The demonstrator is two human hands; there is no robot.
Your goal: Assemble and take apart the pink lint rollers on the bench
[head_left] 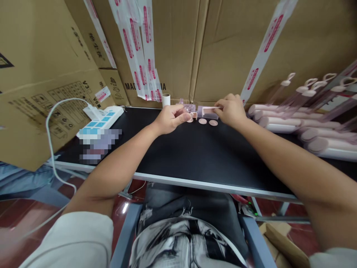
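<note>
Left hand [169,120]: one, bare, thumb and fingers pinched on a small pink piece [194,115] over the far side of the surface [195,156].

Right hand [232,111]: one, bare, fingertips clamped on the right end of a lilac box [208,114], which stands just right of the pink piece.

Clear lilac part [189,107]: just beyond the left fingertips; outline partly hidden.

Discs: flat, round, pale pink; one [202,121] and another [213,123] lie side by side in front of the box; a third shows partly below the left fingertips.

White tube [166,99]: one, upright, behind the left hand.

Power strip [102,121]: white and blue, plug seated, white cable [50,137] looping off the left edge. Beside it, a blurred patch, contents unreadable.

Cylinders [284,124]: pink and white, several, lying right of the right arm, loop-topped pieces among them.

Cardboard [173,48]: brown, taped, walling the back.
</note>
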